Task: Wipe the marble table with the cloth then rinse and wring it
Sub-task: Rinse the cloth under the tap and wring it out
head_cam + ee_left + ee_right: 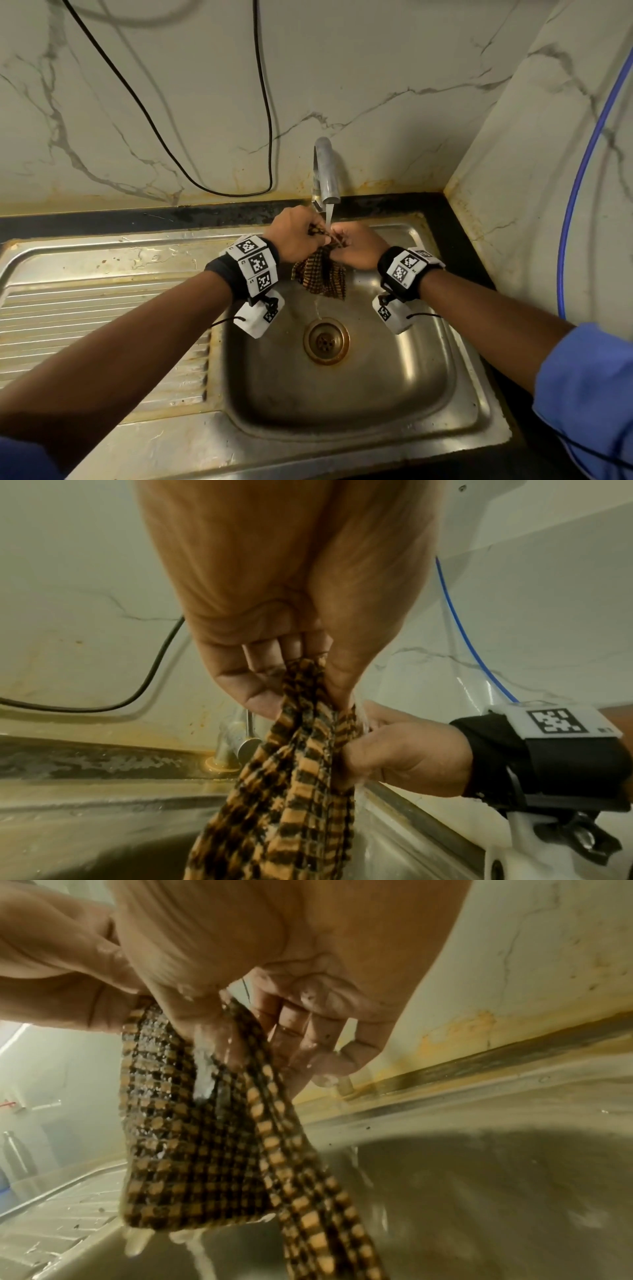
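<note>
Both hands hold an orange-and-black checked cloth (320,274) over the steel sink basin (394,377), under water running from the tap (327,171). My left hand (298,236) pinches the cloth's top edge, fingers curled round it; the left wrist view shows the cloth (301,791) hanging from those fingers (274,658). My right hand (356,245) grips the same top edge from the right, seen as hand (404,753) beside the fabric. In the right wrist view the wet cloth (192,1137) hangs from the right hand's fingers (308,1031), water running off its lower edge.
The drain (326,341) lies below the cloth. A ribbed steel drainboard (85,325) extends left. Marble wall (171,102) stands behind with a black cable (263,102); a blue hose (582,171) runs down the right wall. A black counter strip (455,240) borders the sink.
</note>
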A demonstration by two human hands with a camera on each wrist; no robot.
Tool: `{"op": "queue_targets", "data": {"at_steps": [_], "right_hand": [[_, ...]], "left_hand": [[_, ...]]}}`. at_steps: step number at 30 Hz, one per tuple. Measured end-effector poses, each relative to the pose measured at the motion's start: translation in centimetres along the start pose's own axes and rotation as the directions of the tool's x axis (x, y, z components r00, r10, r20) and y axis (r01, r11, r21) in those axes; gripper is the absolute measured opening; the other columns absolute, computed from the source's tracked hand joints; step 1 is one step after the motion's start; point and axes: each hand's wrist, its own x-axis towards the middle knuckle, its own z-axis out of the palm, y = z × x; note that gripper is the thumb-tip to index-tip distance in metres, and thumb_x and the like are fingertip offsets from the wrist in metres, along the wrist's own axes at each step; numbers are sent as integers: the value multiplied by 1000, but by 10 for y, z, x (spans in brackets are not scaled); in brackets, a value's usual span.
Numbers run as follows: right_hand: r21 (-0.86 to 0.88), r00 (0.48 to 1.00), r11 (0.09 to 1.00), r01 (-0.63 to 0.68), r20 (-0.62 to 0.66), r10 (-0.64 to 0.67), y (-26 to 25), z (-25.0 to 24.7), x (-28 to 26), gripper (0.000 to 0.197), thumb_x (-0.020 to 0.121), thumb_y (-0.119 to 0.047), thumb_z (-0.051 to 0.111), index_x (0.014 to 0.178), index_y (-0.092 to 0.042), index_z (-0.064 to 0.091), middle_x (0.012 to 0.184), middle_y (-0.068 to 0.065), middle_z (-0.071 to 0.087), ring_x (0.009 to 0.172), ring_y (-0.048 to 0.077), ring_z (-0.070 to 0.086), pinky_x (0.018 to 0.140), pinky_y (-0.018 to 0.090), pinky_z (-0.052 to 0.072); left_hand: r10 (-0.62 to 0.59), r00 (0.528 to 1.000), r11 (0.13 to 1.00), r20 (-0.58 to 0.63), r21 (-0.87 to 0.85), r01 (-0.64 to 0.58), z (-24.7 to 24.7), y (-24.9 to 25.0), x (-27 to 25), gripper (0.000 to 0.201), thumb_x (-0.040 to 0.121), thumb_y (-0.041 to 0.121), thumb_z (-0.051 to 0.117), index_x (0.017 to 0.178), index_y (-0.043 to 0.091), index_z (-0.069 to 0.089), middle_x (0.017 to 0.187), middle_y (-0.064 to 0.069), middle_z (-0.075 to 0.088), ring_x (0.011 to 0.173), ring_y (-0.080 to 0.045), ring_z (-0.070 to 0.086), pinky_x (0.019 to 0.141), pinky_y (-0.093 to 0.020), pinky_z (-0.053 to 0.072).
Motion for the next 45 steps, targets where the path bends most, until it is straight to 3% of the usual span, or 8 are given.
{"op": "queue_targets", "data": {"at_steps": [6, 13, 20, 25, 30, 35, 42, 45], "right_hand": [[-349, 993, 933, -94, 31, 111, 4, 7, 6, 16, 87, -28, 57, 73, -22, 62, 72, -1, 63, 70, 18, 61, 68, 34, 52], [-49, 992, 998, -33, 121, 38, 8, -7, 1, 10, 87, -16, 67, 86, -24, 72, 85, -11, 70, 84, 5, 65, 79, 29, 51], [-106, 978, 993, 58, 204, -36, -14, -17, 14, 11, 85, -29, 71, 87, -19, 75, 82, -8, 70, 79, 7, 64, 76, 31, 51], [-193, 957, 976, 102, 285, -44, -22, -20, 24, 4, 83, -30, 73, 86, -28, 73, 73, -15, 65, 72, -3, 58, 75, 27, 46], [-202, 956, 979, -5, 287, 65, -13, -34, 17, 17, 78, -28, 78, 92, -22, 71, 82, -11, 65, 78, 4, 59, 73, 30, 47], [-267, 939, 963, -15, 327, 105, -6, -37, 15, 11, 79, -32, 76, 88, -32, 69, 86, -15, 66, 86, 7, 61, 83, 37, 51], [-219, 947, 975, 33, 319, 40, -16, -37, 15, 10, 90, -26, 65, 81, -23, 68, 79, -8, 64, 75, 6, 59, 68, 24, 42], [-234, 948, 971, 59, 316, 19, -22, -32, 20, 13, 91, -32, 62, 78, -31, 61, 83, -9, 62, 80, 10, 60, 74, 30, 47]], "left_hand": [[-31, 999, 993, 7, -113, 32, -3, -10, -7, 12, 89, 23, 63, 97, 18, 71, 95, 2, 68, 89, -11, 63, 75, -22, 49], [-118, 989, 981, 90, -145, 130, -14, -30, -16, 8, 89, 16, 63, 86, 25, 63, 94, 2, 64, 90, -11, 62, 83, -31, 53], [-172, 963, 978, 207, 150, 143, 1, -21, -21, 26, 80, 31, 64, 106, 29, 62, 88, 5, 63, 84, -15, 61, 78, -33, 54], [-121, 987, 968, 105, 231, 94, 13, -12, -11, 20, 82, 43, 64, 91, 25, 65, 82, 3, 63, 78, -17, 60, 66, -28, 45], [-101, 973, 969, 209, 242, 49, 5, -22, -5, 16, 90, 45, 57, 86, 30, 64, 92, 6, 65, 85, -15, 61, 77, -35, 52], [-64, 963, 978, 261, 208, 9, -3, -23, -6, 13, 95, 36, 53, 89, 32, 63, 94, 5, 64, 89, -15, 61, 82, -35, 51], [-130, 969, 970, 212, 228, 80, -1, -24, -7, 20, 95, 17, 49, 109, 19, 62, 100, -1, 62, 95, -21, 60, 80, -31, 48], [-157, 970, 962, 185, 249, 108, 1, -22, -8, 26, 88, 14, 52, 112, 21, 60, 101, -2, 62, 95, -24, 60, 84, -38, 51]]}}
